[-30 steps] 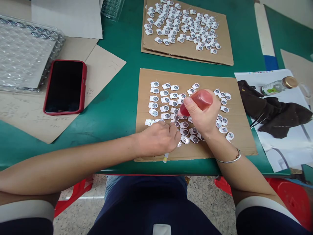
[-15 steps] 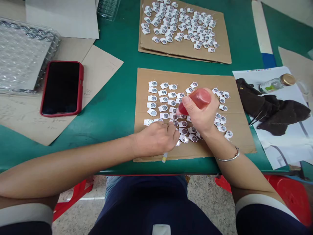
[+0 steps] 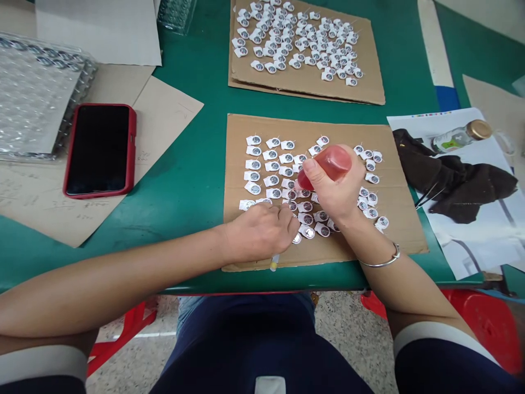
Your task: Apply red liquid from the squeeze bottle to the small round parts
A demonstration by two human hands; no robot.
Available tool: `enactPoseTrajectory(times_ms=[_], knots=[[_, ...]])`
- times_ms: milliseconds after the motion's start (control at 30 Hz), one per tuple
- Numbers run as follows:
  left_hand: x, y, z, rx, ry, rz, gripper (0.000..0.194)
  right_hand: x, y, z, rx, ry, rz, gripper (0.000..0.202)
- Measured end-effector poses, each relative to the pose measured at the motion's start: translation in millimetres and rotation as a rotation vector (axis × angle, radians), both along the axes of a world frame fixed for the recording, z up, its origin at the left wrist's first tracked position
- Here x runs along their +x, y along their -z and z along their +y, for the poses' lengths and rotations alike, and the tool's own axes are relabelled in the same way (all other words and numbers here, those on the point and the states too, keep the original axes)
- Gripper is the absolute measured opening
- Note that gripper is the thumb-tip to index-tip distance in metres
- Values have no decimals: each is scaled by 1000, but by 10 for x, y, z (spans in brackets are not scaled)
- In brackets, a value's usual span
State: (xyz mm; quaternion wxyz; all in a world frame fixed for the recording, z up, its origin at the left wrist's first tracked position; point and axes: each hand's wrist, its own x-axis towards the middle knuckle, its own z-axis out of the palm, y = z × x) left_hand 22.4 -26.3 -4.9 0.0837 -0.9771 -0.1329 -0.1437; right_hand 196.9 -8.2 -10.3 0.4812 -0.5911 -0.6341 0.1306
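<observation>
My right hand (image 3: 343,183) is wrapped round a red squeeze bottle (image 3: 331,163), its tip pointing down and left over the small white tagged pieces (image 3: 305,207). Just left of the tip, my left hand (image 3: 264,232) is closed, knuckles up, low over the same cardboard sheet (image 3: 404,219). A thin tube with a yellow end (image 3: 274,262) sticks out below my left hand; whether the fingers grip it is hidden. The pieces lie in loose rows, each with a round grey-and-white face. Some are covered by my hands.
A second cardboard (image 3: 262,82) with many tagged pieces lies behind. At left are a red-cased phone (image 3: 99,150) and a bubble-wrapped pack (image 3: 36,98). At right, a dark cloth (image 3: 471,189), tweezers (image 3: 429,197) and a glass jar (image 3: 459,137) rest on white paper (image 3: 463,241).
The view has shifted slightly, so the table's contents appear a little further left. Both hands keep nearly the same pose, and the bottle remains in my right hand.
</observation>
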Motion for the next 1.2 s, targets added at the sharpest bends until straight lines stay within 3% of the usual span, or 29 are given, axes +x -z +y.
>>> enactPoseTrajectory(times_ms=[533, 1033, 1200], knots=[[-7, -6, 1, -13, -15, -9, 19, 10, -50, 23, 97, 89, -117, 31], [-6, -23, 7, -62, -13, -60, 21, 22, -58, 7, 38, 93, -181, 34], [-30, -66, 85, -232, -83, -39, 14, 18, -91, 23, 34, 60, -197, 33]])
